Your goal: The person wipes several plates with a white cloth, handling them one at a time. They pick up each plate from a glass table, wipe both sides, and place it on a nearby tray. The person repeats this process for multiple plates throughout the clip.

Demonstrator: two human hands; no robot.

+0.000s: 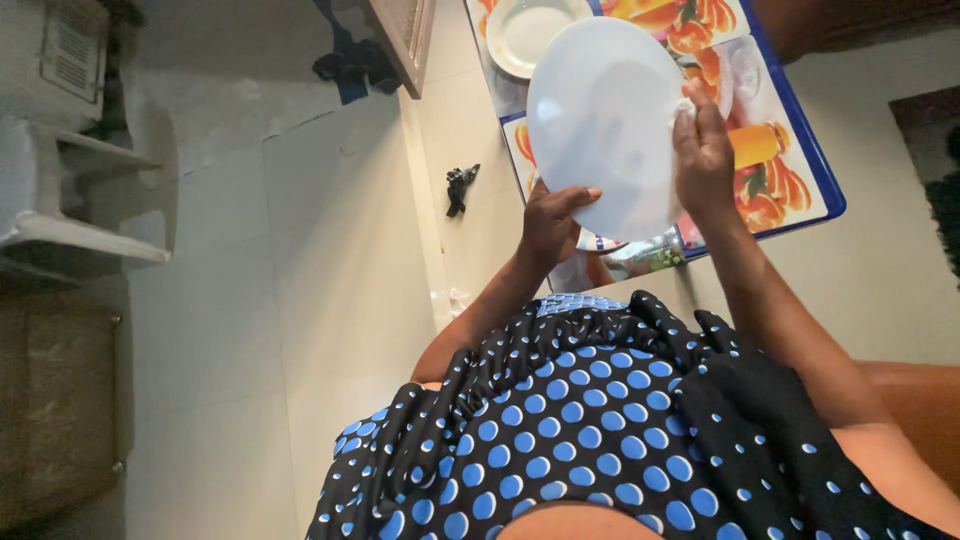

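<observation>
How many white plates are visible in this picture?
2. One large white plate is held up between the left hand and right hand. One smaller plate lies on the fruit-print tray behind. Others may be hidden.

White plate (600, 120) covers most of the fruit-print tray (800, 170) beneath; tray's top runs off the frame edge. Second plate (525, 32) is cut by the top edge and partly behind the held one. Right hand (703, 150) fingertips and whatever pale bit they pinch sit hidden at the rim. Small black object (460, 187) on the floor is too small to identify. Shelf (70, 200) is cropped at left.
</observation>
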